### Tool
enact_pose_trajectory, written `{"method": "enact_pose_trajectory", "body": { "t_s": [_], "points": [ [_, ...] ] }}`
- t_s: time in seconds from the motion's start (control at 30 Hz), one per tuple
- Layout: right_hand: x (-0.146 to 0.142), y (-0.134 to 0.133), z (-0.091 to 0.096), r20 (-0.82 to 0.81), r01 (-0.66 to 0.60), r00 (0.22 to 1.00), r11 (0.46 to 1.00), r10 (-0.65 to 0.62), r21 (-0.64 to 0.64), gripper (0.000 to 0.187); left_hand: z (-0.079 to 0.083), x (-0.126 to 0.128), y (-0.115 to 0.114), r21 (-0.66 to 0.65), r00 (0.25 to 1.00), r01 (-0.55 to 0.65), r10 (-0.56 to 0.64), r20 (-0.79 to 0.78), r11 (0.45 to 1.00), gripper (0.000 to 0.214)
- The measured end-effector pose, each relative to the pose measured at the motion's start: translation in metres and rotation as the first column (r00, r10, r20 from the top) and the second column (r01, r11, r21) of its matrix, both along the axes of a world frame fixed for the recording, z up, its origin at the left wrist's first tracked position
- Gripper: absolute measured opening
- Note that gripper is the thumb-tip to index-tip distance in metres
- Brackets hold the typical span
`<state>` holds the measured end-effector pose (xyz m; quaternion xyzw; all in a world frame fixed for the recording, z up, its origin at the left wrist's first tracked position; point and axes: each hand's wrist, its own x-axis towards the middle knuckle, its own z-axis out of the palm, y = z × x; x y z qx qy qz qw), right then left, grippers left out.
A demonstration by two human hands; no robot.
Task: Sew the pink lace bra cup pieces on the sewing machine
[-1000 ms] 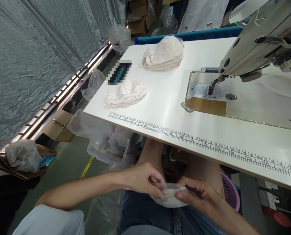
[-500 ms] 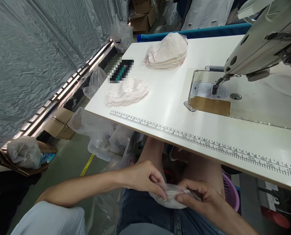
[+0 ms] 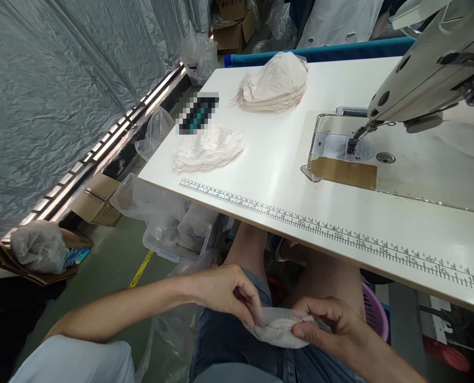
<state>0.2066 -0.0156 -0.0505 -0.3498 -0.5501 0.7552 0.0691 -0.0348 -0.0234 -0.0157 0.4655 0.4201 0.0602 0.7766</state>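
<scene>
Left hand (image 3: 225, 292) and right hand (image 3: 332, 330) each pinch an end of the cup (image 3: 279, 332), over the lap (image 3: 225, 348), below the near edge of the tabletop (image 3: 269, 175). We judge it light, limp, snag-prone; grip its rim. Lace pile (image 3: 208, 149) lies at the near left corner.

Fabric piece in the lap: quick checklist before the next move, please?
1. Left hand pinches the fabric piece at its left edge: ok.
2. Right hand pinches its right edge: ok.
3. Piece's lace trim lying flat: cannot tell, the hands cover it.
4. No fabric under the sewing machine needle: ok.
5. Lace pile and cup stack sit apart from the needle: ok.
6. Needle threaded: cannot tell.
</scene>
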Motion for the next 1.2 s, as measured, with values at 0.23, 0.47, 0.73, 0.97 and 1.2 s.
{"method": "enact_pose_trajectory", "body": {
  "t_s": [0.23, 0.47, 0.73, 0.97, 1.2],
  "points": [
    [-0.009, 0.002, 0.01, 0.025, -0.029, 0.999, 0.998, 0.028, 0.06, 0.029, -0.004, 0.021, 0.002, 0.15, 0.997, 0.013, -0.002, -0.073, 0.989, 0.035],
    [-0.001, 0.001, 0.014, 0.051, -0.003, 0.999, 0.998, 0.0, 0.071, 0.024, -0.002, 0.027, 0.002, 0.195, 0.992, -0.059, 0.08, -0.101, 0.979, 0.028],
    [-0.001, 0.0, 0.006, 0.102, -0.002, 0.995, 0.99, -0.013, 0.142, 0.024, -0.006, 0.023, -0.002, 0.185, 0.982, -0.075, 0.104, -0.155, 0.98, 0.027],
    [-0.001, -0.002, 0.005, 0.11, 0.03, 0.992, 0.978, -0.054, 0.207, 0.022, -0.005, 0.021, 0.001, 0.249, 0.979, -0.022, 0.072, -0.192, 0.968, 0.028],
    [0.001, 0.0, 0.006, 0.088, 0.046, 0.994, 0.975, -0.066, 0.22, 0.022, -0.002, 0.025, 0.002, 0.179, 0.98, -0.053, 0.085, -0.178, 0.982, 0.026]
  ]
}}
